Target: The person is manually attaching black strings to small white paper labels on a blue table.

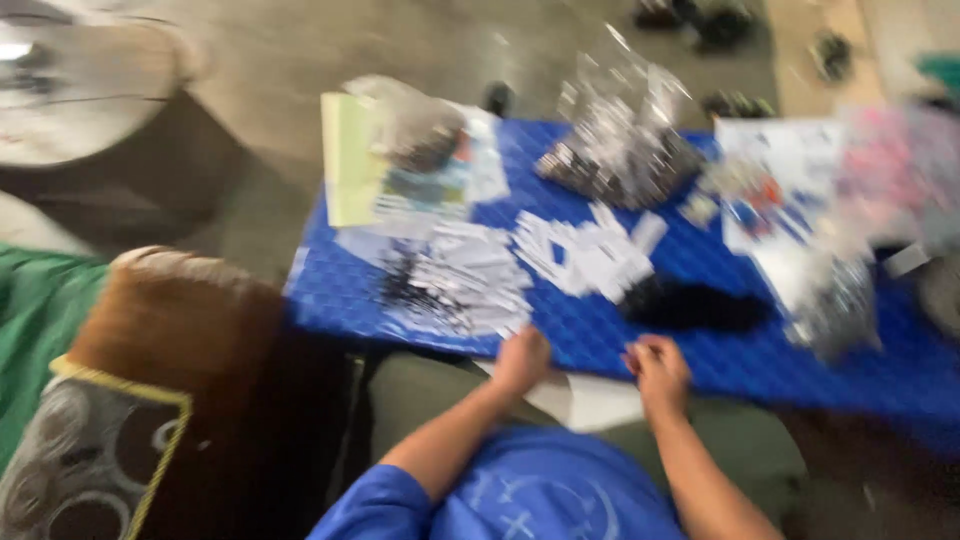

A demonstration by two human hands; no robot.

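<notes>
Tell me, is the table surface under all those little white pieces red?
No. The table surface is bright blue with a quilted pattern, and the white pieces lie scattered on it just beyond the left hand and right hand.

I see a bright blue, grid-textured table (720,350), white packets (590,255) at its centre, a black heap (695,305) (blurred) at four o'clock.

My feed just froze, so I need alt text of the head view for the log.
Blurred view down at a person's left hand and right hand, both at the near edge of a blue table, the fingers curled. Just beyond them lie white paper slips, a black heap and clear plastic bags. What the hands hold cannot be told.
</notes>
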